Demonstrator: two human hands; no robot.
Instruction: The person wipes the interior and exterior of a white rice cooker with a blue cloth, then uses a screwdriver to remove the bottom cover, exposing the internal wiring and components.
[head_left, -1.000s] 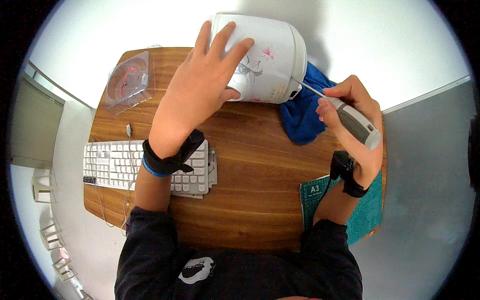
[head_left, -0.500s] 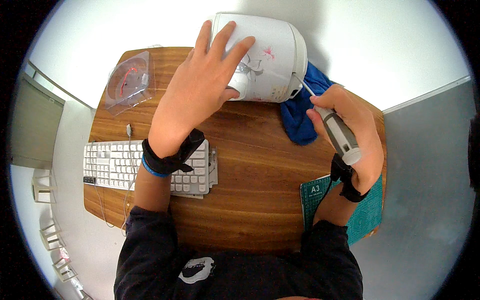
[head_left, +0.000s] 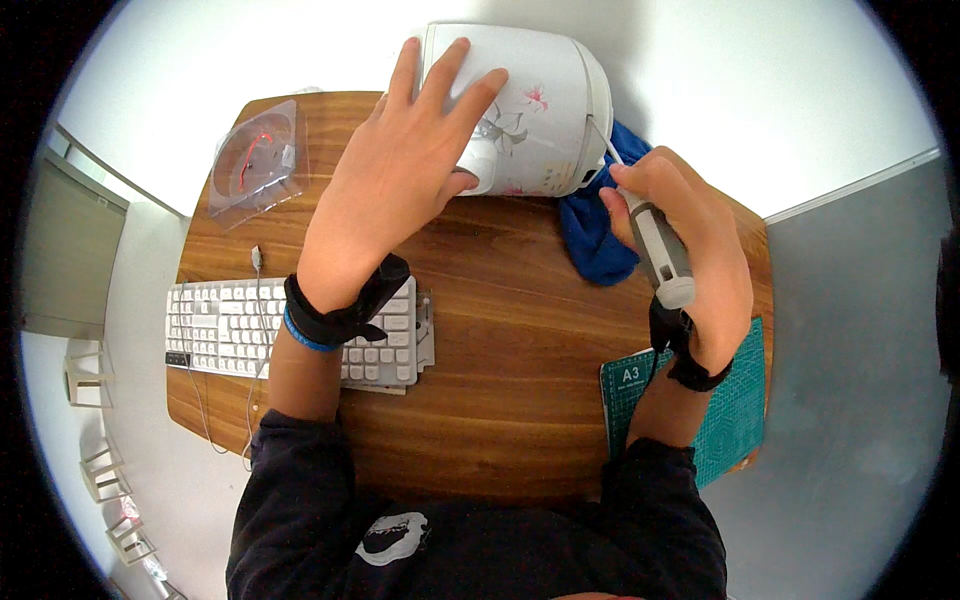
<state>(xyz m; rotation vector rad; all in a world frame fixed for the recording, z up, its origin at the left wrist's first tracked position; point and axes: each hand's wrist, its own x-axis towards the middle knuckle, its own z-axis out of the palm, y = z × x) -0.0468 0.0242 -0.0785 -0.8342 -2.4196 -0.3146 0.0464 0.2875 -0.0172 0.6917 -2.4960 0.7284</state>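
Note:
A white, rounded appliance with a flower print, much like a rice cooker, lies on its side at the far edge of the table. My left hand rests on it, fingers spread, the thumb beside its rounded grey-white part. In my right hand is a screwdriver with a grey handle, gripped between thumb and curled fingers. Its thin shaft points at the seam by the appliance's right end rim, and the tip appears to touch there. Under that end lies a crumpled blue cloth.
A white keyboard with a loose cable lies at the left, partly under my left forearm. Behind it is a clear plastic package with a red wire. A green cutting mat lies near right on the wooden table. A wall stands close behind.
My right hand and the screwdriver have moved slightly left and farther away, and the tip sits farther along the end seam. My left hand stays spread on the appliance.

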